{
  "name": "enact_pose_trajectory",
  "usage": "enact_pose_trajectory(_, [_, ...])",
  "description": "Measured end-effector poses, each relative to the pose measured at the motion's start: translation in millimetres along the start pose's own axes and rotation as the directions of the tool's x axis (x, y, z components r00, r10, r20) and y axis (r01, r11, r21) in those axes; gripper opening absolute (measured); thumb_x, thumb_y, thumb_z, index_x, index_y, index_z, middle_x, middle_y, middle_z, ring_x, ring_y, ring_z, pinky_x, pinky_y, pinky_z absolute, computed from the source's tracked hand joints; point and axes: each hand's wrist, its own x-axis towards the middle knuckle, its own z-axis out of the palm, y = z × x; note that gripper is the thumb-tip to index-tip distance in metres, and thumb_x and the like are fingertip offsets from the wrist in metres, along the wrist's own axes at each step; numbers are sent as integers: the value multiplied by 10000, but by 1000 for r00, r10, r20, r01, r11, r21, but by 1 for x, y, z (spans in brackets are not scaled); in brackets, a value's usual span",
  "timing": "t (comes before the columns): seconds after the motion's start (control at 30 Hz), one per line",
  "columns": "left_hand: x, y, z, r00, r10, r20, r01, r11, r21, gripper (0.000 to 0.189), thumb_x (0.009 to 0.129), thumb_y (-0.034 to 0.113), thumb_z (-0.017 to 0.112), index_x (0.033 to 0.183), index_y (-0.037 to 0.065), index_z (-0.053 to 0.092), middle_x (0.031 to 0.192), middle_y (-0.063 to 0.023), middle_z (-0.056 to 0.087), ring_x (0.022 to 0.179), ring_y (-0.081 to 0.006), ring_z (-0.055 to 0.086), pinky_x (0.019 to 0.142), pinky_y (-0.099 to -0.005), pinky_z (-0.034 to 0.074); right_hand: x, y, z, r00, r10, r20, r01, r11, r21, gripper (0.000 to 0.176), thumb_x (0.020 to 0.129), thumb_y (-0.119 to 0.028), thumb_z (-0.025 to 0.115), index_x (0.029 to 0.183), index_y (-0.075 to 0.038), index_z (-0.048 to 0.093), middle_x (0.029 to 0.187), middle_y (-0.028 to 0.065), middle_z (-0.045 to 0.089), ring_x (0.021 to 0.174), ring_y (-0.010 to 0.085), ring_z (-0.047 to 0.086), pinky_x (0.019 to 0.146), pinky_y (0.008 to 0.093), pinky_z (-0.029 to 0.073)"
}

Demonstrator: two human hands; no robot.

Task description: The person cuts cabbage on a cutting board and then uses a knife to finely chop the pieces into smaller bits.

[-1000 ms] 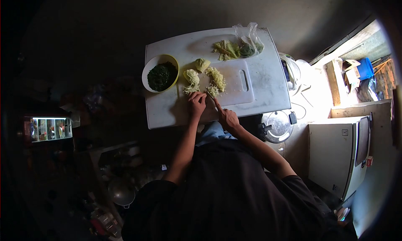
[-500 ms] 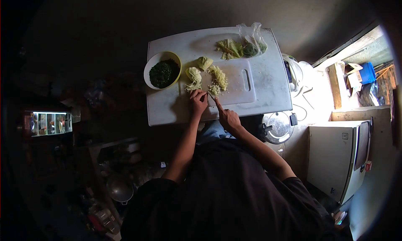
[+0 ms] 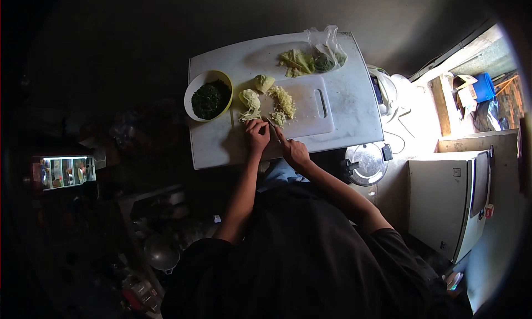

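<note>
My right hand grips a knife, its index finger stretched along the blade over the near edge of the white cutting board. Close by on the left, my left hand is closed with its fingertips pinched near the blade; what they hold is too small to tell. Cabbage strips lie just beyond those fingers, beside a cut cabbage piece. Another cabbage chunk sits farther back. Finely chopped cabbage forms a heap in the middle of the board.
A yellow-and-white bowl of chopped dark greens stands at the table's left. Toward the back lie loose cabbage leaves and a clear plastic bag with greenery inside. Right of the table is a lidded metal pot.
The whole view has shifted slightly, with the table now a little farther left. Both hands stay close together at the board's near edge, the knife still in the right one.
</note>
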Motion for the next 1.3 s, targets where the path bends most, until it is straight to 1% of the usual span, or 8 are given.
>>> enact_pose_trajectory(0.07, [-1, -2, 1, 999, -37, 2, 37, 999, -24, 55, 763, 30, 718, 789, 42, 671, 806, -92, 635, 804, -307, 629, 815, -420, 491, -2, -18, -29, 998, 33, 62, -35, 999, 29, 783, 893, -63, 444, 1577, -253, 114, 746, 246, 657, 663, 439, 649, 657, 557, 514])
enact_pose_trajectory(0.2, [-2, -2, 1, 999, -39, 22, 39, 999, -16, 52, 762, 31, 716, 788, 41, 672, 807, -92, 634, 812, -306, 629, 823, -419, 489, -10, -21, -40, 989, 71, 130, -73, 997, 9, 773, 902, -74, 440, 1577, -258, 113, 752, 247, 657, 664, 438, 648, 658, 555, 513])
enact_pose_trajectory(0.27, [-2, -4, 1, 999, -33, 32, 34, 999, -31, 47, 766, 32, 714, 792, 41, 676, 812, -92, 634, 817, -305, 629, 821, -416, 488, -6, -21, -43, 983, 73, 167, -70, 997, -23, 786, 888, -100, 473, 1574, -221, 108, 797, 237, 653, 712, 418, 652, 677, 537, 520])
enact_pose_trajectory(0.4, [-1, -4, 0, 1000, 6, 23, -4, 999, -48, 54, 767, 33, 713, 808, 40, 680, 812, -91, 631, 810, -308, 624, 810, -414, 487, -2, -11, -27, 997, 20, 79, -20, 1000, -5, 771, 899, -110, 469, 1572, -231, 113, 807, 238, 651, 711, 427, 646, 669, 540, 519])
enact_pose_trajectory(0.47, [-4, -7, 2, 999, -37, 40, 39, 998, -54, 71, 764, 28, 713, 826, 36, 680, 846, -99, 629, 835, -309, 616, 800, -413, 485, -4, -11, -28, 997, 49, 60, -50, 999, 14, 779, 896, -86, 449, 1574, -267, 110, 750, 255, 654, 639, 439, 639, 617, 553, 506])
enact_pose_trajectory(0.6, [0, 0, 0, 997, -68, 37, 71, 995, -66, 82, 763, 33, 713, 835, 29, 674, 888, -108, 624, 883, -320, 603, 798, -420, 483, -5, -12, -38, 996, 72, 54, -74, 997, 35, 781, 894, -88, 458, 1573, -273, 118, 750, 261, 652, 646, 438, 642, 615, 555, 502])
enact_pose_trajectory(0.8, [0, -1, 0, 993, -116, 35, 115, 993, 21, 102, 745, 32, 729, 831, 36, 674, 927, -110, 626, 933, -324, 606, 816, -416, 498, -3, -22, -48, 992, 95, 86, -97, 995, 18, 794, 885, -80, 476, 1572, -265, 123, 705, 252, 643, 623, 444, 635, 595, 562, 494])
enact_pose_trajectory(1.3, [-4, -1, -1, 997, -78, 27, 78, 997, -5, 53, 769, -8, 708, 802, 17, 674, 832, -105, 636, 787, -295, 652, 701, -370, 521, -2, -20, -30, 998, 33, 51, -33, 999, 10, 741, 895, -91, 460, 1565, -223, 171, 693, 242, 639, 608, 432, 634, 581, 559, 500])
